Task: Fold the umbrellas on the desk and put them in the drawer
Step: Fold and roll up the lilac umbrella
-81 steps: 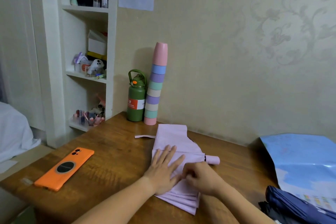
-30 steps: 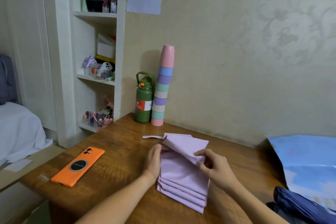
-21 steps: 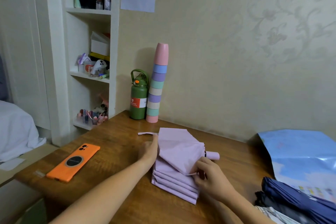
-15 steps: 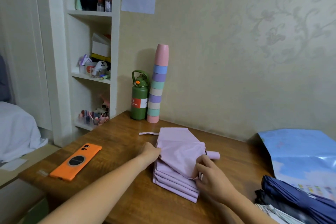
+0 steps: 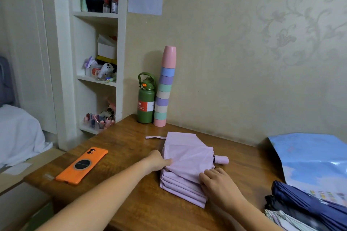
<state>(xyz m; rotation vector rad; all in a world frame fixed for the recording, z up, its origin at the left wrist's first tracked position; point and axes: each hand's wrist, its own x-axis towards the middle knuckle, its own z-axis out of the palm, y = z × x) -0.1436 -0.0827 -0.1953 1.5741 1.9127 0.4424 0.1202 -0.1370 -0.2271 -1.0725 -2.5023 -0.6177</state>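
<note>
Wooden desk (image 5: 131, 146), lilac umbrella (image 5: 187, 157) hiding left hand (image 5: 156, 161) fingers

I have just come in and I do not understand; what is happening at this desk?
A person is folding a lilac fabric umbrella on the brown wooden desk. The left hand grips its left edge, and the right hand holds the pleats at its right side. Its strap lies loose. A dark blue umbrella waits at the right.
</note>
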